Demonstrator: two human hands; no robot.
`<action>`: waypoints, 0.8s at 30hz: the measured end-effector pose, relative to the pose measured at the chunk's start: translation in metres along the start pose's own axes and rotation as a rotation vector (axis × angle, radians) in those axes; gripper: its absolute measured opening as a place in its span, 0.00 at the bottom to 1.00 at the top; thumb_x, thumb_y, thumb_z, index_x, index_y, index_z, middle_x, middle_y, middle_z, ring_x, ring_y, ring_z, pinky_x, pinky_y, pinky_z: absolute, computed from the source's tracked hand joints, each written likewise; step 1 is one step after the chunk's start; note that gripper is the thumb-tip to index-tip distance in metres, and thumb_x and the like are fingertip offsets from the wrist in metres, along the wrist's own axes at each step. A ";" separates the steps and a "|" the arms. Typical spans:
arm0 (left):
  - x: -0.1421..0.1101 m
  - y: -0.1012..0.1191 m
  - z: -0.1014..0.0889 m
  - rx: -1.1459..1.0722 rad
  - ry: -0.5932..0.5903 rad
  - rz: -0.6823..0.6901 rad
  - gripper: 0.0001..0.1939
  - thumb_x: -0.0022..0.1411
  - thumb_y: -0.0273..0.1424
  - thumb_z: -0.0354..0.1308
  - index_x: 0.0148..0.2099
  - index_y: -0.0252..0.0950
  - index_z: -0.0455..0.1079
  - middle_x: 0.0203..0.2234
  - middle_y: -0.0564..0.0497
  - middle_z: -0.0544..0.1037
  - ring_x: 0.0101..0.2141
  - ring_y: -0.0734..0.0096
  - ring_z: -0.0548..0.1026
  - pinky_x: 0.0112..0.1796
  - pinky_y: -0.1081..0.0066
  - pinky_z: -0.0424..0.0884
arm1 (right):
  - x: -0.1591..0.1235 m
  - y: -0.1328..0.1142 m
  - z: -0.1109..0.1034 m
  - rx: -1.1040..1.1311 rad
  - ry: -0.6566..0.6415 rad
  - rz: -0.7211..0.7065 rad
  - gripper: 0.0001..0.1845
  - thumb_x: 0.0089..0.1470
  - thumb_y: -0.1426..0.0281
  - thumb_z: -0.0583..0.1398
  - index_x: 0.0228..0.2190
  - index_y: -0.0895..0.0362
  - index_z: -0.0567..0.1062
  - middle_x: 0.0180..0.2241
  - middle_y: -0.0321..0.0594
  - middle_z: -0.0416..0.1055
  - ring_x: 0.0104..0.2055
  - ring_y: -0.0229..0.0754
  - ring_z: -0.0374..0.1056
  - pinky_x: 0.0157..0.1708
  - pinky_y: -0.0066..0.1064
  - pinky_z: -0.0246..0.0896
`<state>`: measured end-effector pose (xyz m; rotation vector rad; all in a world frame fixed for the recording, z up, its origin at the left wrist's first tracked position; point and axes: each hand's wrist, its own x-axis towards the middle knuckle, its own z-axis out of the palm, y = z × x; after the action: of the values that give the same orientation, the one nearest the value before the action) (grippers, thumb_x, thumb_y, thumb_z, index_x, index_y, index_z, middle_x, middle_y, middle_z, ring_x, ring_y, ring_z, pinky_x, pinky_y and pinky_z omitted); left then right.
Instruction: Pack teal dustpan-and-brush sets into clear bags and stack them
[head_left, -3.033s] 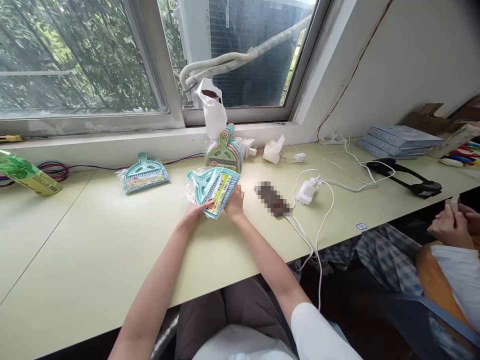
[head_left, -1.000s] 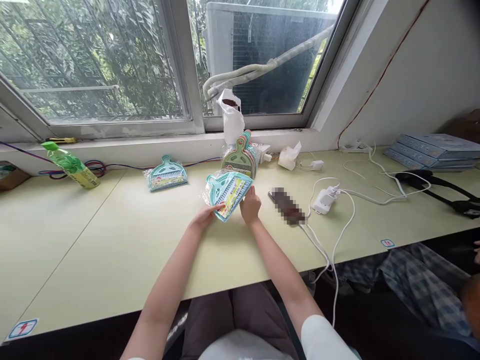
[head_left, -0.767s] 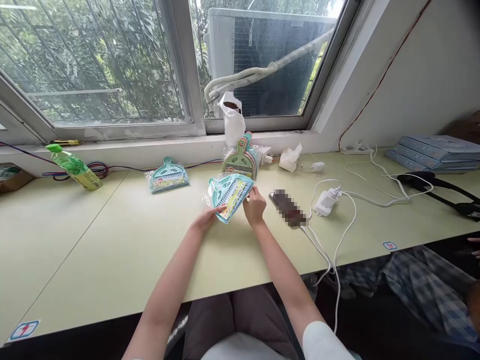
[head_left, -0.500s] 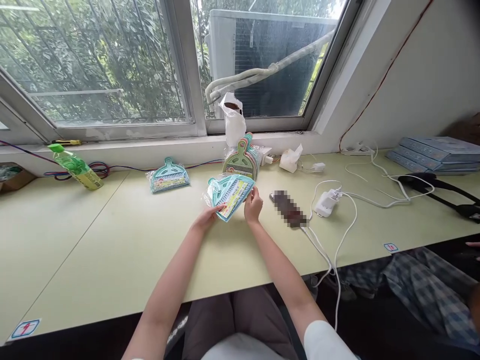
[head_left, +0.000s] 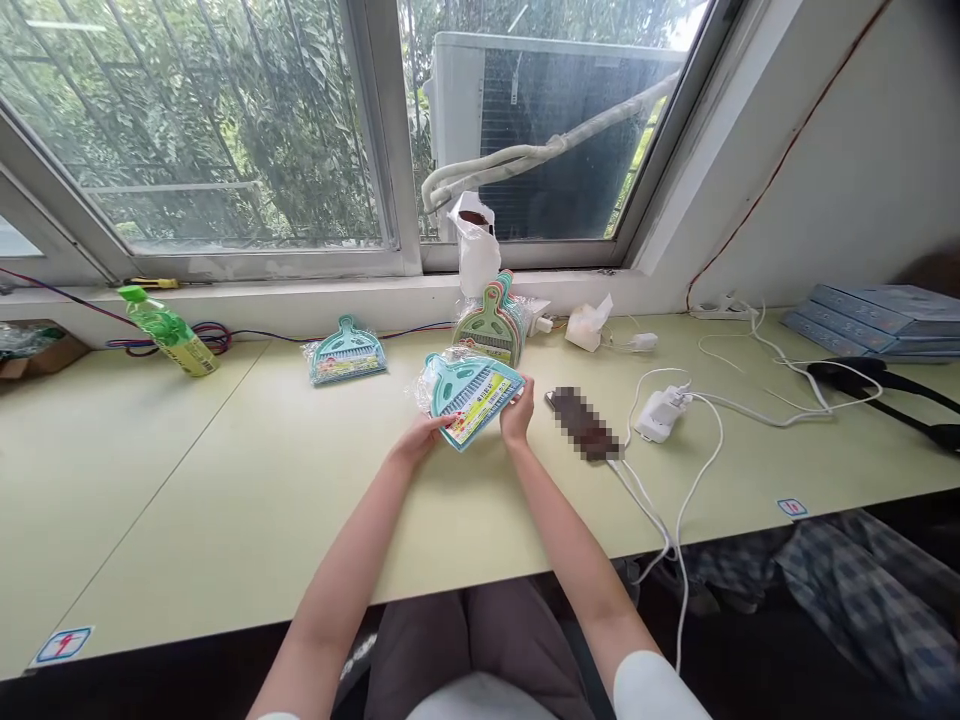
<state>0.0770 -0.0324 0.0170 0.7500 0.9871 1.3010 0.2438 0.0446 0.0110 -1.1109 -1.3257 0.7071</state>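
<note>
Turned slightly flatter than earlier, the wrapped teal dustpan set (head_left: 474, 396) is at frame centre, left hand (head_left: 422, 437) pinching its lower-left edge, right hand (head_left: 517, 413) curled around its right corner.

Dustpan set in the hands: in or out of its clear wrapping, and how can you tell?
The dustpan set is in: crinkled clear film bulges past its left side. Sealed or not, I cannot tell.
</note>
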 end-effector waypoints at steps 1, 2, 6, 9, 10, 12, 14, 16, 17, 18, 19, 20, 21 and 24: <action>0.000 0.000 0.000 0.000 0.002 0.002 0.23 0.44 0.28 0.70 0.45 0.33 0.72 0.44 0.42 0.78 0.47 0.52 0.76 0.51 0.58 0.71 | 0.001 0.001 0.000 -0.006 0.022 -0.012 0.19 0.47 0.76 0.50 0.44 0.55 0.64 0.41 0.41 0.70 0.30 0.35 0.65 0.31 0.25 0.60; 0.000 0.000 0.000 -0.001 0.004 0.004 0.23 0.44 0.28 0.70 0.45 0.33 0.72 0.44 0.42 0.78 0.47 0.52 0.76 0.52 0.58 0.70 | 0.002 0.002 0.000 -0.010 0.038 -0.010 0.19 0.46 0.76 0.50 0.43 0.55 0.65 0.41 0.41 0.70 0.29 0.34 0.65 0.30 0.25 0.60; 0.002 -0.001 -0.001 -0.009 -0.004 0.004 0.24 0.45 0.28 0.70 0.47 0.33 0.71 0.44 0.42 0.78 0.46 0.53 0.76 0.52 0.59 0.70 | 0.005 0.007 0.001 -0.008 0.039 0.054 0.12 0.46 0.75 0.52 0.34 0.56 0.70 0.39 0.42 0.69 0.29 0.34 0.64 0.29 0.27 0.62; 0.002 -0.001 -0.003 -0.012 -0.003 -0.001 0.23 0.46 0.28 0.69 0.46 0.33 0.71 0.43 0.42 0.79 0.44 0.54 0.77 0.50 0.59 0.71 | 0.006 0.010 0.003 0.036 -0.014 0.156 0.10 0.47 0.73 0.53 0.34 0.56 0.71 0.39 0.42 0.69 0.31 0.36 0.65 0.28 0.26 0.64; 0.002 -0.001 -0.003 -0.015 0.003 0.003 0.22 0.46 0.28 0.69 0.45 0.33 0.72 0.42 0.42 0.79 0.44 0.54 0.78 0.50 0.59 0.72 | 0.006 0.009 0.003 0.060 -0.050 0.200 0.10 0.48 0.72 0.53 0.34 0.56 0.71 0.40 0.42 0.70 0.32 0.37 0.66 0.27 0.26 0.64; 0.002 0.000 -0.004 -0.028 0.022 0.019 0.21 0.46 0.28 0.69 0.44 0.34 0.72 0.42 0.43 0.79 0.44 0.56 0.78 0.50 0.60 0.72 | 0.005 0.004 0.004 0.140 -0.146 0.282 0.10 0.50 0.68 0.53 0.34 0.56 0.71 0.41 0.43 0.70 0.37 0.39 0.67 0.27 0.26 0.66; 0.003 0.000 -0.005 -0.047 0.046 0.036 0.21 0.45 0.28 0.70 0.44 0.34 0.72 0.41 0.44 0.80 0.44 0.57 0.77 0.50 0.61 0.72 | 0.003 -0.003 0.005 0.259 -0.263 0.354 0.12 0.53 0.64 0.51 0.33 0.56 0.71 0.42 0.44 0.70 0.42 0.41 0.67 0.27 0.26 0.68; 0.005 0.001 -0.007 -0.067 0.076 0.055 0.23 0.44 0.28 0.70 0.45 0.35 0.71 0.42 0.44 0.79 0.45 0.57 0.77 0.50 0.61 0.72 | -0.001 -0.011 0.006 0.378 -0.381 0.400 0.18 0.56 0.58 0.48 0.33 0.56 0.71 0.41 0.44 0.71 0.44 0.43 0.67 0.28 0.28 0.69; 0.006 0.001 -0.008 -0.075 0.090 0.062 0.24 0.44 0.28 0.70 0.45 0.35 0.71 0.42 0.44 0.79 0.45 0.57 0.77 0.49 0.60 0.72 | -0.003 -0.014 0.006 0.415 -0.429 0.406 0.22 0.57 0.55 0.46 0.34 0.56 0.72 0.40 0.44 0.72 0.44 0.43 0.67 0.27 0.28 0.70; 0.007 0.001 -0.010 -0.082 0.104 0.066 0.24 0.44 0.28 0.70 0.46 0.36 0.70 0.43 0.44 0.79 0.46 0.56 0.76 0.49 0.60 0.72 | -0.004 -0.017 0.007 0.429 -0.460 0.398 0.25 0.57 0.52 0.45 0.35 0.55 0.72 0.40 0.44 0.72 0.43 0.43 0.67 0.27 0.28 0.69; 0.008 0.001 -0.011 -0.087 0.118 0.068 0.25 0.44 0.29 0.70 0.46 0.36 0.70 0.43 0.44 0.79 0.46 0.56 0.76 0.49 0.61 0.72 | -0.005 -0.019 0.007 0.414 -0.472 0.380 0.27 0.56 0.49 0.46 0.35 0.55 0.73 0.39 0.44 0.73 0.42 0.43 0.67 0.25 0.28 0.68; 0.009 0.000 -0.012 -0.090 0.129 0.066 0.24 0.45 0.29 0.70 0.46 0.36 0.70 0.44 0.44 0.78 0.47 0.56 0.76 0.48 0.61 0.73 | -0.006 -0.020 0.006 0.374 -0.474 0.358 0.28 0.55 0.47 0.47 0.34 0.55 0.73 0.36 0.44 0.73 0.39 0.42 0.67 0.23 0.27 0.66; 0.010 0.000 -0.014 -0.093 0.139 0.062 0.24 0.45 0.29 0.70 0.46 0.35 0.70 0.44 0.44 0.78 0.47 0.56 0.76 0.48 0.62 0.73 | -0.006 -0.021 0.006 0.318 -0.475 0.343 0.28 0.53 0.45 0.50 0.31 0.56 0.74 0.33 0.43 0.72 0.34 0.41 0.66 0.21 0.25 0.63; 0.012 -0.001 -0.017 -0.099 0.152 0.058 0.23 0.45 0.29 0.70 0.45 0.33 0.70 0.44 0.42 0.78 0.46 0.56 0.76 0.48 0.63 0.73 | -0.004 -0.021 0.003 0.172 -0.560 0.364 0.25 0.47 0.46 0.58 0.22 0.57 0.71 0.17 0.33 0.61 0.19 0.33 0.55 0.15 0.23 0.49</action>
<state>0.0618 -0.0225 0.0071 0.6148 1.0204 1.4630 0.2362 0.0345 0.0285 -1.0632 -1.4981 1.4538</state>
